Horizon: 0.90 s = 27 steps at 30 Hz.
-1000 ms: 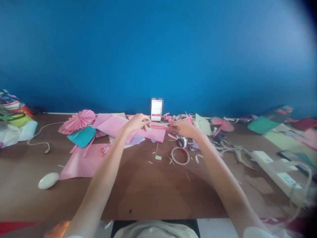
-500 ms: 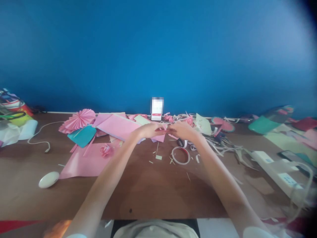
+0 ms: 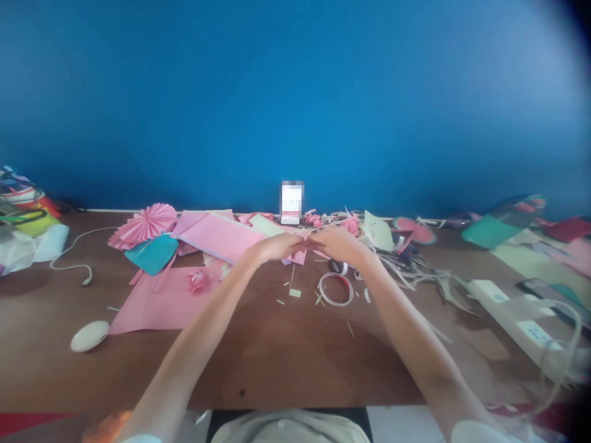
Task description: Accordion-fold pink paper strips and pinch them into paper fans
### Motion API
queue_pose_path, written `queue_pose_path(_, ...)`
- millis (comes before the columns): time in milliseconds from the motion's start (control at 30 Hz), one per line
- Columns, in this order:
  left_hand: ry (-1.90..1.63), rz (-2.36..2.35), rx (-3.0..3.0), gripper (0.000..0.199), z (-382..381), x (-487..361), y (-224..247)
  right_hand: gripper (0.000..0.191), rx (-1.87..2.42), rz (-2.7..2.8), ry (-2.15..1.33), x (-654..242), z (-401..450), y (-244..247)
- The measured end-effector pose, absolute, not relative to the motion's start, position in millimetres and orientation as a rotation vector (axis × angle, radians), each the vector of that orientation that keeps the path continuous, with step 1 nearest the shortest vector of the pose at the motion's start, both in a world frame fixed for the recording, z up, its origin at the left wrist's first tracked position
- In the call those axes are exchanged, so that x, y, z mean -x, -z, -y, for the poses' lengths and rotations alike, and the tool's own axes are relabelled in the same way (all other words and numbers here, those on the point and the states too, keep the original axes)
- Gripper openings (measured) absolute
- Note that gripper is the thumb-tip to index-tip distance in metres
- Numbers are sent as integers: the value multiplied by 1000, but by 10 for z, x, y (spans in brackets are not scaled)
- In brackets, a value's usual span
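Note:
Above the middle of the table, my left hand [image 3: 278, 246] and my right hand [image 3: 336, 242] meet at the fingertips. Both are closed in a pinch, and whatever lies between the fingers is too small and blurred to make out. Just behind and below the fingertips lie pink paper sheets [image 3: 217, 235]. A roll of tape [image 3: 336, 289] rests on the table below my right hand. Beside it are a small pale green paper piece [image 3: 295, 293] and thin paper scraps.
At the left lie a pink pleated paper fan [image 3: 150, 223], a teal paper piece [image 3: 151, 253], a pink paper rose [image 3: 196, 281] and a white mouse [image 3: 89, 336]. Pliers [image 3: 455, 295] and a power strip [image 3: 512, 320] lie right. A phone [image 3: 292, 203] stands against the blue wall.
The fingertips of both hands have drawn slightly closer together, with less of a gap showing between them. The view has shifted very slightly; the things on the table stay put.

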<state>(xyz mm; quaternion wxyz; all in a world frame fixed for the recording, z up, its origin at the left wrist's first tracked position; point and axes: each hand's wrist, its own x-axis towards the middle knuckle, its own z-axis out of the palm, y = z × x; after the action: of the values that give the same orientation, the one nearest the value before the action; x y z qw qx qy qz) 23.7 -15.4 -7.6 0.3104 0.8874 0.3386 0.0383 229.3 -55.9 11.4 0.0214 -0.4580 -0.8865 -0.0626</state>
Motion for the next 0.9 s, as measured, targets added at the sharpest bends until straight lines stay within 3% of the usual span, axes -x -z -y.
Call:
queue_pose_path(367, -106, -903, -2327, 48, 145, -260, 108, 24, 1472, 2746, 121, -2262, 585, -157)
queue_pose_path(600, -57, -845, -2534, 29, 139, -286, 126, 23, 1498, 2764, 156, -2246, 590, -132)
queue_pose_path(900, -53, -898, -2276, 26, 198, -288, 148, 18, 1469, 2807, 291, -2234, 536, 66)
